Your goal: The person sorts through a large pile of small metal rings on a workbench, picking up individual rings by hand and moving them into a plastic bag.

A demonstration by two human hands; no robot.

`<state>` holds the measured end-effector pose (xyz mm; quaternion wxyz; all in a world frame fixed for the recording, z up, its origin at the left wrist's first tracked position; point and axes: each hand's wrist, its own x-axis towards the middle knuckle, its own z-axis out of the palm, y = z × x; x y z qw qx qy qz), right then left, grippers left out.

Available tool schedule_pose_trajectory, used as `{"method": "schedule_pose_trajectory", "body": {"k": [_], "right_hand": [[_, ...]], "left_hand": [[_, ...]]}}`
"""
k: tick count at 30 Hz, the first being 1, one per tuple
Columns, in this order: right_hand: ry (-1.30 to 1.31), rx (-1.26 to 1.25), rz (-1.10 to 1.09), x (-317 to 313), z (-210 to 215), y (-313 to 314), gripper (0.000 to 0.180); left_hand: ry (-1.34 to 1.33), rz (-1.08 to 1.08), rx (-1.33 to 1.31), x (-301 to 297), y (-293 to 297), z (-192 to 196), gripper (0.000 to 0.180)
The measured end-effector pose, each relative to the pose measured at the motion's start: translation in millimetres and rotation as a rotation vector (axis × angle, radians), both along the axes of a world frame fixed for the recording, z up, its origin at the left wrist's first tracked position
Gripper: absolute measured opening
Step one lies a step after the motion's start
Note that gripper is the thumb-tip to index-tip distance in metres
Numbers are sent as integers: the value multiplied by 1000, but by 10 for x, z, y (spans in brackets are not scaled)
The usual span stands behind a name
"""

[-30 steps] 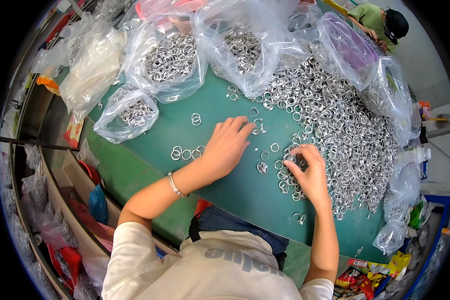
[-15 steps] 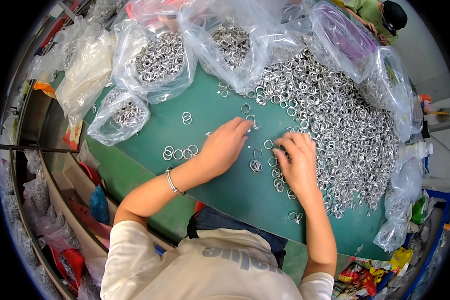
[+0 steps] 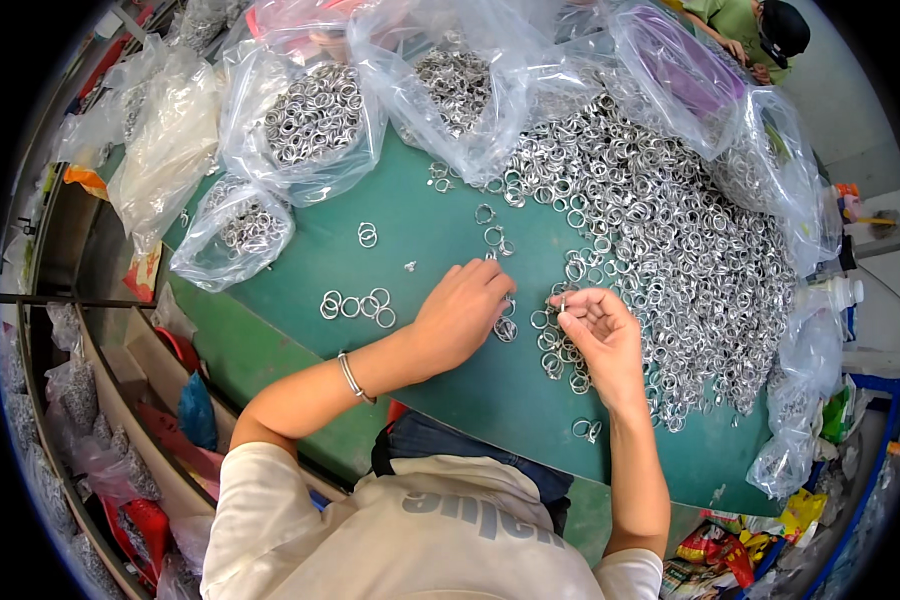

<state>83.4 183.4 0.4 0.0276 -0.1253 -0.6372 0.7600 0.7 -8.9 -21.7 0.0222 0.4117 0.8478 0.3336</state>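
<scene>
On the green table point(image 3: 430, 210) I see my left hand point(image 3: 462, 312) lying palm down, fingers curled over loose rings point(image 3: 505, 328). My right hand point(image 3: 598, 330) pinches one ring point(image 3: 562, 302) between thumb and fingertips, beside the big pile point(image 3: 670, 240).

Both forearms come up from the lower edge, bare below short pale sleeves. The left hand point(image 3: 462, 312) lies palm down, fingers stretched forward and slightly curled, the wrist straight and the elbow bent out to the left — a thin bangle circles the forearm just behind the wrist. The right hand point(image 3: 602, 335) stands just beside it, palm turned up and inward, thumb and forefinger pinched together at the top, the other fingers curled loosely into the palm.
</scene>
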Motion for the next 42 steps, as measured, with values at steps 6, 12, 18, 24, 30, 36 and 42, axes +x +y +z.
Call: {"method": "schedule_pose_trajectory", "body": {"k": [6,12,18,24,30,36,42], "right_hand": [[360,1201,188,51,57,-148,27],[320,1087,97,68,-26,-115,19],[-161,771,-81,932,404,340,10],[-295,726,-621,2214,83,1117,7],[-498,1309,-843,2456,49,1291,13],[-171,1382,-417,1707,9,663,65],[-42,1331,-275,1321,-201,392,51]], "left_hand": [[-22,-70,59,146,-62,158,27],[-18,-43,16,186,-139,78,24],[-56,14,149,205,-150,29,18],[-41,74,152,192,-93,33,14],[-135,138,99,244,42,73,27],[44,-212,-21,629,665,300,48],[169,-460,-120,758,1460,371,50]]}}
